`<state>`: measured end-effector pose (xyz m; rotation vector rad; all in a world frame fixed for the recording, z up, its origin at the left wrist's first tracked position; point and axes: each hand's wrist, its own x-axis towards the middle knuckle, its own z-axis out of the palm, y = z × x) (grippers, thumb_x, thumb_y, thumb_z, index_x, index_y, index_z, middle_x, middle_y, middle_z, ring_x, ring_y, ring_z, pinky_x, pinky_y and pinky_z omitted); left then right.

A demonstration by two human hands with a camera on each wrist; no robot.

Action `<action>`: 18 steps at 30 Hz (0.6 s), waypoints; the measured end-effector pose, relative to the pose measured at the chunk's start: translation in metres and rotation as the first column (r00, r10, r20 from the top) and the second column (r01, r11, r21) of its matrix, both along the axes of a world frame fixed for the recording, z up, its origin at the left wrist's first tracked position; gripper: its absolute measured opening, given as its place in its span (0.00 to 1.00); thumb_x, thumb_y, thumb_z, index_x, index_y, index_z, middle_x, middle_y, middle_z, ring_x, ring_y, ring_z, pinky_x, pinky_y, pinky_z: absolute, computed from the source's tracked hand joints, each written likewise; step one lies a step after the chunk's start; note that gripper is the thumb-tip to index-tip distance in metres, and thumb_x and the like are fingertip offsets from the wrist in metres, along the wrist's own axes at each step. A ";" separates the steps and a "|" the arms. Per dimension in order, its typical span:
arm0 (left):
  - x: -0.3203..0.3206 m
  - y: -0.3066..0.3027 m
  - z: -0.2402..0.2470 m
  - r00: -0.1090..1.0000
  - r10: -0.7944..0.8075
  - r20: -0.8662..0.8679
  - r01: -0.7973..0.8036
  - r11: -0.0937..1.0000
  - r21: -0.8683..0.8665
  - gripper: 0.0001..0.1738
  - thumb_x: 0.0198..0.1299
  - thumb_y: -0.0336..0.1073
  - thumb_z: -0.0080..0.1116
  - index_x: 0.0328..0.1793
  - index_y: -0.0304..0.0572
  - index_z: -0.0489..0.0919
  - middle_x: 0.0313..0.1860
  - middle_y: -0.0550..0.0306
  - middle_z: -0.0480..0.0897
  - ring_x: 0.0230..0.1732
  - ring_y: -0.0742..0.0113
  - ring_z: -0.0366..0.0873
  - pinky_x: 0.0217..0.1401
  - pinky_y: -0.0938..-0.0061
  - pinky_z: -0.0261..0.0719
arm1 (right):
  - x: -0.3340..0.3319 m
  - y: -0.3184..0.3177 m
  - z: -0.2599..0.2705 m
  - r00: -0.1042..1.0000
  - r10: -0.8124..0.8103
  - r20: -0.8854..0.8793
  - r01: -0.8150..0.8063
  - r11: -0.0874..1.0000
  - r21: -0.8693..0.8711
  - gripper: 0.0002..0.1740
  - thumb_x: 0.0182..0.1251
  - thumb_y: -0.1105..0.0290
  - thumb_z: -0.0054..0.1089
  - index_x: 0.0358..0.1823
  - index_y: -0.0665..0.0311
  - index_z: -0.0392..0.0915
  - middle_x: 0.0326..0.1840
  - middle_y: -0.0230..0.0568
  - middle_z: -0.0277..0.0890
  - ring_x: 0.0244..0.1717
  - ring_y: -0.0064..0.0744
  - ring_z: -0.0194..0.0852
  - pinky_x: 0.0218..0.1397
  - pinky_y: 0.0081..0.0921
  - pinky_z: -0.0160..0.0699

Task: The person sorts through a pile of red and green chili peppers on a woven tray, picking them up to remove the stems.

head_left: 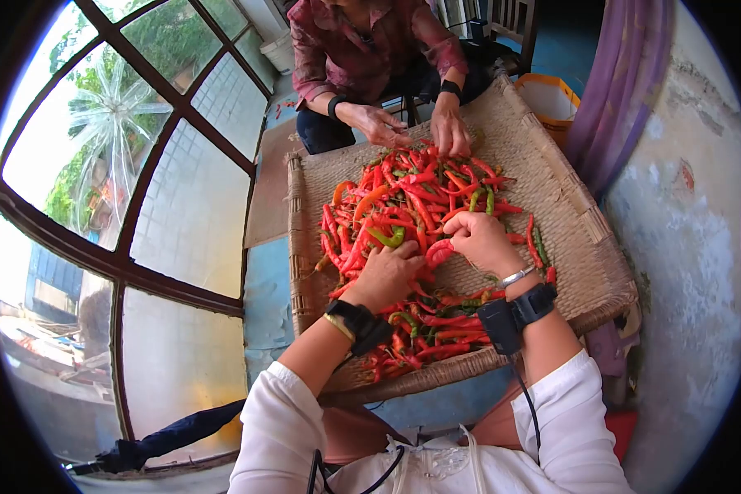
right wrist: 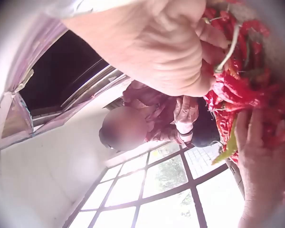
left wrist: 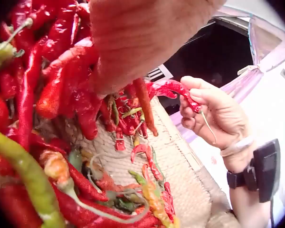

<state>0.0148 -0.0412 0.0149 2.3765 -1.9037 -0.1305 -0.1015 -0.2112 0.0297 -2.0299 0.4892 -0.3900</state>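
Note:
A heap of red chili peppers [head_left: 416, 198], with a few green ones in it, covers the middle of a woven tray [head_left: 552, 198]. My right hand [head_left: 482, 244] pinches one red chili [left wrist: 168, 88] near its stem end, raised above the heap. Its thin pale stem [left wrist: 208, 127] sticks out past the fingers. My left hand [head_left: 387, 273] rests on the heap to the left, fingers extended among the peppers beside a curved green chili [head_left: 387, 239]. In the right wrist view, those fingers [right wrist: 255, 128] lie against red chilies, their tips partly hidden.
Across the tray, another person's hands [head_left: 449, 130] work at the far edge of the heap. More chilies [head_left: 436, 329] lie along the near side. Windows [head_left: 189, 198] stand at left, a wall [head_left: 683, 247] at right, and a bucket [head_left: 549, 99] beyond the tray's far right corner.

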 end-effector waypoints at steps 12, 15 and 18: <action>0.002 0.017 0.011 0.727 0.095 -0.680 -0.318 0.925 -0.211 0.09 0.54 0.32 0.59 0.40 0.35 0.79 0.26 0.59 0.80 0.30 0.73 0.77 0.36 0.80 0.74 | 0.002 -0.011 0.005 0.961 0.273 -0.052 -0.246 0.921 0.303 0.05 0.53 0.79 0.55 0.32 0.68 0.77 0.26 0.31 0.75 0.30 0.16 0.71 0.34 0.16 0.71; 0.023 0.024 -0.004 0.575 0.090 -0.813 -0.432 0.877 -0.209 0.08 0.59 0.33 0.56 0.40 0.35 0.78 0.28 0.65 0.79 0.31 0.82 0.72 0.34 0.83 0.72 | 0.008 -0.030 0.012 0.994 -0.109 0.023 0.082 0.859 0.505 0.14 0.56 0.73 0.56 0.45 0.67 0.74 0.27 0.32 0.74 0.26 0.18 0.70 0.29 0.17 0.71; 0.028 0.024 0.010 0.347 -0.022 -0.938 -0.588 0.774 -0.236 0.08 0.61 0.34 0.54 0.38 0.35 0.77 0.26 0.70 0.75 0.26 0.85 0.69 0.28 0.87 0.67 | 0.017 -0.023 0.012 0.859 -0.491 0.147 0.250 0.652 0.715 0.24 0.59 0.68 0.56 0.57 0.66 0.66 0.33 0.32 0.74 0.30 0.17 0.70 0.29 0.18 0.71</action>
